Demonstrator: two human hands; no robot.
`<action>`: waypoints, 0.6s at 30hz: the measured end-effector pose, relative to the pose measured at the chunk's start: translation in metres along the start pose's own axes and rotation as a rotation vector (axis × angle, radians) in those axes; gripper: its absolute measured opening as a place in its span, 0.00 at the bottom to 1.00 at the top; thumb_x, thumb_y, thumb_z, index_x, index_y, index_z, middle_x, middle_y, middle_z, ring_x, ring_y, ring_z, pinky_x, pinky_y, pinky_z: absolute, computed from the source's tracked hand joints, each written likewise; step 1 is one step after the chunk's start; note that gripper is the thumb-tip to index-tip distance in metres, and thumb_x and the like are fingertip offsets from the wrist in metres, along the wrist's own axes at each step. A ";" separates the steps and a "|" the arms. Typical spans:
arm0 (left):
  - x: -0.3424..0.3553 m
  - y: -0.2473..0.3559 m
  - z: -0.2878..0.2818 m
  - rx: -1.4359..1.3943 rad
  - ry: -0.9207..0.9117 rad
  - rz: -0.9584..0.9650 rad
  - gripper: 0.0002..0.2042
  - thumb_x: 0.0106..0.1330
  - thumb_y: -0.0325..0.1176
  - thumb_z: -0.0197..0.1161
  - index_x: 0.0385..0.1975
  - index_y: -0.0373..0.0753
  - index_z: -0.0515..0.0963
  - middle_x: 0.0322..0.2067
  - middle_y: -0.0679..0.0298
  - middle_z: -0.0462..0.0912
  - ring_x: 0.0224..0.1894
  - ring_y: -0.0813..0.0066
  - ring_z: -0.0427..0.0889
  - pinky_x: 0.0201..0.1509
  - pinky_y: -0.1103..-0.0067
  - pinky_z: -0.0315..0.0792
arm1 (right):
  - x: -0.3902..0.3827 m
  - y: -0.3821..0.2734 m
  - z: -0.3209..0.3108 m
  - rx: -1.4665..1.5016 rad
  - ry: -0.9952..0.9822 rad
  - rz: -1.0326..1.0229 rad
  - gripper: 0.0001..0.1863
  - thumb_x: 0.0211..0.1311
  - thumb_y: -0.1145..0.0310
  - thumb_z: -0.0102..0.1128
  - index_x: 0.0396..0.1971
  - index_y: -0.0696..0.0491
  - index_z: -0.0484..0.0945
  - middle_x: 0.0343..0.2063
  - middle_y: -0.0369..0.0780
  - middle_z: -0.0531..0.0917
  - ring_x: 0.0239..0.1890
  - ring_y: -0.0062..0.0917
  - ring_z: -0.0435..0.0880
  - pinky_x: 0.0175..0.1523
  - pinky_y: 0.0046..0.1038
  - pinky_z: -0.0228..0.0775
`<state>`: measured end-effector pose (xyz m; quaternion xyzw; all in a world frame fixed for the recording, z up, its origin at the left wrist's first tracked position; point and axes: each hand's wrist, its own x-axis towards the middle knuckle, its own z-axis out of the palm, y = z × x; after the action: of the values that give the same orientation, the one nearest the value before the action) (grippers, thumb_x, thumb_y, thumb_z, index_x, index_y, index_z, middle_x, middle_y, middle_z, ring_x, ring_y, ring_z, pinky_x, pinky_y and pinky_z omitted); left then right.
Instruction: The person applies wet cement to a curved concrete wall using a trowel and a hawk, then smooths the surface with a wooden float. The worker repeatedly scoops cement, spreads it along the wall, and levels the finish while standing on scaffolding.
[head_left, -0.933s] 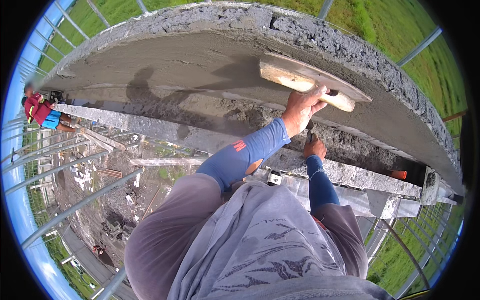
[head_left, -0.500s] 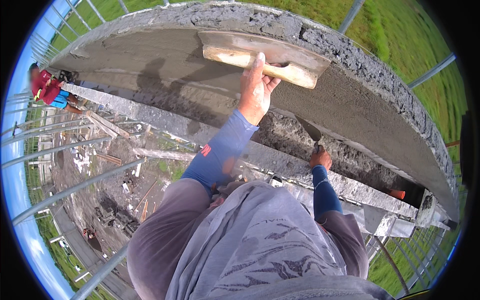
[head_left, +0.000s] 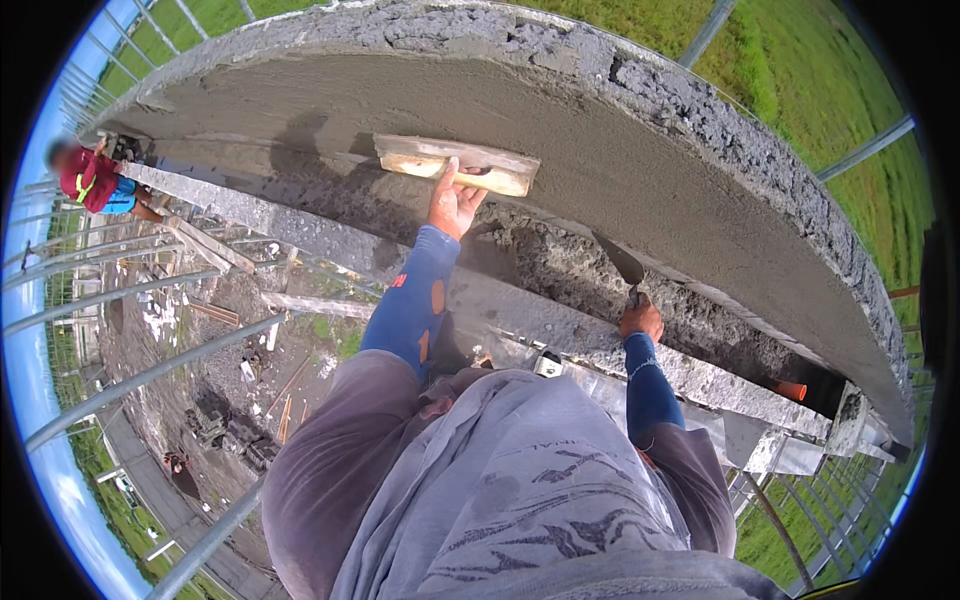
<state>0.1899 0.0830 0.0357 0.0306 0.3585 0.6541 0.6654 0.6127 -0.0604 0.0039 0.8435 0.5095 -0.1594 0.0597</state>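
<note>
My left hand (head_left: 453, 208) grips the handle of a wooden plastering float (head_left: 412, 163), fingers wrapped round the grip. The float's board lies against the lower part of a curved wall of grey, wet-looking mortar (head_left: 640, 165). Below and to the right, my right hand (head_left: 641, 321) is closed round the handle of a pointed trowel (head_left: 622, 259). The trowel's dark blade points up and left over a channel with rough mortar in it (head_left: 545, 262), which runs along the wall's foot.
A concrete ledge (head_left: 560, 320) lies between me and the channel. An orange pipe end (head_left: 790, 389) sticks out at the right. Metal scaffold tubes (head_left: 150, 380) cross the left side above ground far below. Another person (head_left: 95, 180) is at the channel's far left end.
My left hand has moved the float down and left, from near the wall's top edge to its lower part. My right hand and the trowel have hardly moved.
</note>
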 end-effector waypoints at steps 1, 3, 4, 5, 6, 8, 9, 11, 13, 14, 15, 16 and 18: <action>-0.001 0.004 -0.005 -0.024 -0.004 0.026 0.16 0.66 0.50 0.70 0.36 0.46 0.76 0.39 0.62 0.84 0.49 0.62 0.84 0.57 0.62 0.78 | 0.000 -0.002 -0.002 0.030 -0.023 -0.002 0.17 0.67 0.56 0.59 0.52 0.44 0.81 0.45 0.45 0.87 0.53 0.41 0.85 0.58 0.43 0.74; -0.004 0.036 -0.021 -0.077 -0.018 0.097 0.16 0.66 0.50 0.70 0.36 0.46 0.76 0.38 0.63 0.84 0.47 0.62 0.84 0.56 0.61 0.78 | -0.001 -0.004 -0.003 0.032 -0.025 -0.007 0.17 0.67 0.57 0.58 0.52 0.45 0.81 0.44 0.45 0.88 0.51 0.42 0.85 0.57 0.43 0.74; -0.003 0.058 -0.027 -0.104 -0.038 0.144 0.16 0.67 0.50 0.69 0.35 0.46 0.76 0.37 0.63 0.83 0.47 0.63 0.83 0.56 0.61 0.78 | 0.000 -0.003 -0.003 0.020 -0.006 -0.007 0.16 0.67 0.57 0.58 0.51 0.45 0.82 0.44 0.45 0.88 0.51 0.42 0.85 0.56 0.43 0.75; -0.002 0.078 -0.029 -0.126 -0.014 0.165 0.16 0.67 0.50 0.69 0.35 0.46 0.76 0.37 0.64 0.83 0.46 0.63 0.83 0.55 0.61 0.78 | 0.001 -0.004 -0.001 0.024 0.004 -0.009 0.16 0.67 0.57 0.58 0.51 0.46 0.82 0.44 0.46 0.88 0.50 0.42 0.86 0.56 0.43 0.75; -0.001 0.105 -0.033 -0.084 -0.017 0.224 0.16 0.68 0.52 0.67 0.32 0.46 0.76 0.35 0.66 0.83 0.46 0.65 0.83 0.55 0.61 0.78 | 0.002 -0.003 0.001 0.019 0.017 -0.003 0.17 0.68 0.56 0.58 0.51 0.46 0.82 0.44 0.46 0.88 0.50 0.42 0.86 0.55 0.44 0.75; -0.001 0.168 -0.036 -0.063 0.031 0.314 0.18 0.69 0.56 0.65 0.29 0.47 0.76 0.31 0.69 0.81 0.42 0.67 0.83 0.55 0.62 0.78 | 0.004 0.000 0.007 0.016 0.022 0.001 0.17 0.68 0.56 0.58 0.51 0.46 0.82 0.43 0.46 0.88 0.49 0.43 0.86 0.55 0.44 0.75; -0.001 0.198 -0.033 -0.060 0.024 0.402 0.18 0.68 0.57 0.66 0.34 0.48 0.74 0.31 0.71 0.76 0.36 0.73 0.78 0.47 0.67 0.77 | 0.005 0.003 0.009 0.021 0.016 -0.002 0.17 0.68 0.55 0.58 0.51 0.46 0.82 0.43 0.46 0.88 0.49 0.43 0.86 0.54 0.45 0.76; -0.005 0.261 -0.027 -0.026 0.041 0.583 0.18 0.70 0.55 0.65 0.38 0.47 0.74 0.31 0.72 0.74 0.37 0.76 0.77 0.46 0.72 0.76 | 0.007 0.006 0.014 0.022 0.042 -0.012 0.19 0.67 0.52 0.57 0.51 0.46 0.83 0.43 0.47 0.87 0.48 0.45 0.86 0.54 0.45 0.76; -0.008 0.318 -0.016 0.006 0.031 0.737 0.17 0.71 0.54 0.64 0.41 0.47 0.72 0.30 0.72 0.71 0.33 0.77 0.73 0.46 0.72 0.76 | 0.008 0.009 0.017 0.017 0.039 -0.033 0.19 0.66 0.53 0.58 0.51 0.46 0.83 0.43 0.47 0.88 0.49 0.45 0.86 0.54 0.45 0.76; -0.010 0.342 -0.012 0.010 -0.004 0.757 0.18 0.71 0.53 0.63 0.45 0.46 0.71 0.30 0.72 0.71 0.32 0.77 0.71 0.48 0.70 0.77 | 0.010 0.008 0.017 0.015 0.038 -0.042 0.19 0.66 0.53 0.58 0.51 0.46 0.83 0.43 0.47 0.88 0.49 0.45 0.86 0.54 0.45 0.76; -0.009 0.359 -0.007 0.007 0.045 0.781 0.18 0.71 0.53 0.63 0.47 0.47 0.71 0.30 0.71 0.71 0.32 0.77 0.72 0.49 0.69 0.77 | 0.012 0.008 0.016 -0.012 -0.005 -0.011 0.18 0.65 0.55 0.59 0.50 0.47 0.82 0.44 0.46 0.88 0.49 0.45 0.85 0.54 0.45 0.76; -0.008 0.375 -0.003 0.008 0.089 0.815 0.19 0.71 0.53 0.63 0.48 0.47 0.70 0.30 0.71 0.71 0.32 0.77 0.72 0.49 0.67 0.78 | 0.012 0.006 0.016 -0.008 -0.008 -0.008 0.18 0.64 0.56 0.59 0.50 0.47 0.83 0.44 0.46 0.88 0.49 0.45 0.86 0.54 0.45 0.76; -0.003 0.398 0.003 -0.030 0.135 0.778 0.20 0.72 0.53 0.63 0.52 0.49 0.69 0.30 0.71 0.71 0.33 0.75 0.74 0.49 0.65 0.79 | 0.012 0.004 0.015 -0.028 0.011 -0.001 0.17 0.64 0.57 0.59 0.50 0.46 0.83 0.43 0.45 0.88 0.49 0.45 0.86 0.54 0.45 0.76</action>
<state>-0.1457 0.1379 0.2423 0.1116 0.3534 0.8631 0.3430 0.6183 -0.0568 -0.0145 0.8430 0.5126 -0.1477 0.0688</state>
